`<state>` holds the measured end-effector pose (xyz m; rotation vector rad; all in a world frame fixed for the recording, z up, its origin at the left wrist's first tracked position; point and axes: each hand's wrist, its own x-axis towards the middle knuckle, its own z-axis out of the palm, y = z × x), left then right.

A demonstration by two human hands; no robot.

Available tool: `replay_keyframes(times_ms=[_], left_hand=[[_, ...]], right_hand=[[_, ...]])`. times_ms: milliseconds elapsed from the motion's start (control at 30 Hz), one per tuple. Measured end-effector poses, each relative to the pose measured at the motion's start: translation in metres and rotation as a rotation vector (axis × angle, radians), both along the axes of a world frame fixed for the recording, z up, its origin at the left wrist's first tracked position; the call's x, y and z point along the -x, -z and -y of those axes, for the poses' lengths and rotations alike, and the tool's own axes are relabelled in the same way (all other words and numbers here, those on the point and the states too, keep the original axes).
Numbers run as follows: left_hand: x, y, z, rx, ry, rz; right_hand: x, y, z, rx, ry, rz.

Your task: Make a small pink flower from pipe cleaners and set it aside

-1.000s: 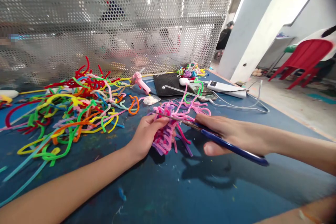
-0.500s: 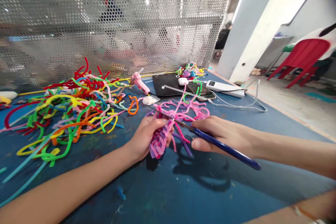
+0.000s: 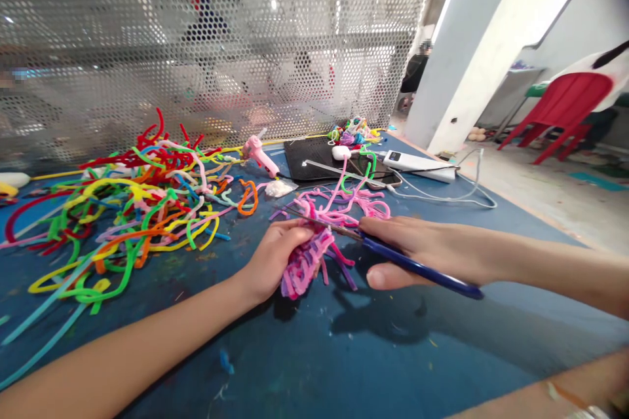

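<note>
My left hand (image 3: 275, 255) is closed round a bundle of pink and purple fuzzy stems (image 3: 305, 263), bent into a ridged piece over the blue table (image 3: 314, 360). Blue-handled scissors (image 3: 417, 266) are held in my right hand (image 3: 413, 252), its thumb spread below the handle. The scissor blades reach left across the top of the bundle, close to my left fingers. Loose pink stems (image 3: 363, 205) lie just behind the bundle, and a few pink and purple ends stick out below the blades.
A large tangle of coloured stems (image 3: 132, 209) covers the left side. Behind are a pink glue gun (image 3: 261, 156), a black tablet (image 3: 307, 160), a white power strip (image 3: 420, 165) with cables, and a perforated metal screen (image 3: 221, 59). Another person's arm (image 3: 555, 393) shows at lower right.
The ridged bundle has turned slightly and shifted right in my left hand. My right thumb has moved a little away from the scissors, whose handle end has risen slightly.
</note>
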<state>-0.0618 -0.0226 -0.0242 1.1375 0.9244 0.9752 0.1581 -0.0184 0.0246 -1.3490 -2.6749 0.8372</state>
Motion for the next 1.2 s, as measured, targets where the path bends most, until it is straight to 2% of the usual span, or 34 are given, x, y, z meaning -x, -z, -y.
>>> replay_keyframes(times_ms=[167, 400, 500, 600, 700, 800, 833, 933, 967, 1100, 1200], left_hand=[[0.001, -0.004, 0.002, -0.029, 0.028, -0.040], [0.002, -0.002, 0.000, -0.032, 0.078, -0.012], [0.000, 0.003, -0.002, -0.032, -0.042, 0.066], [-0.003, 0.007, -0.004, -0.031, -0.184, 0.169], [-0.004, 0.007, -0.005, 0.007, -0.180, 0.190], [-0.004, 0.007, -0.005, 0.016, -0.147, 0.186], [-0.004, 0.008, -0.005, 0.010, -0.141, 0.186], [-0.003, 0.010, -0.006, -0.001, -0.146, 0.188], [-0.002, 0.010, -0.007, -0.003, -0.155, 0.189], [-0.002, 0.011, -0.009, -0.003, -0.175, 0.183], [-0.002, 0.010, -0.010, -0.009, -0.163, 0.156]], right_hand=[[0.008, 0.002, 0.003, -0.010, 0.006, -0.018], [0.016, 0.011, 0.005, -0.145, 0.028, -0.030], [0.009, 0.012, -0.006, -0.218, 0.086, -0.034], [-0.005, 0.009, -0.025, -0.254, 0.184, 0.093], [-0.013, 0.002, -0.039, -0.387, 0.171, 0.195], [-0.001, -0.001, -0.039, -0.559, 0.199, -0.034], [0.008, 0.001, -0.037, -0.531, 0.229, -0.160], [0.036, 0.016, -0.031, -0.193, 0.145, -0.543], [0.043, 0.024, -0.031, -0.142, 0.134, -0.631], [0.056, 0.048, -0.036, -0.098, 0.160, -0.868], [0.054, 0.055, -0.040, -0.097, 0.202, -0.914]])
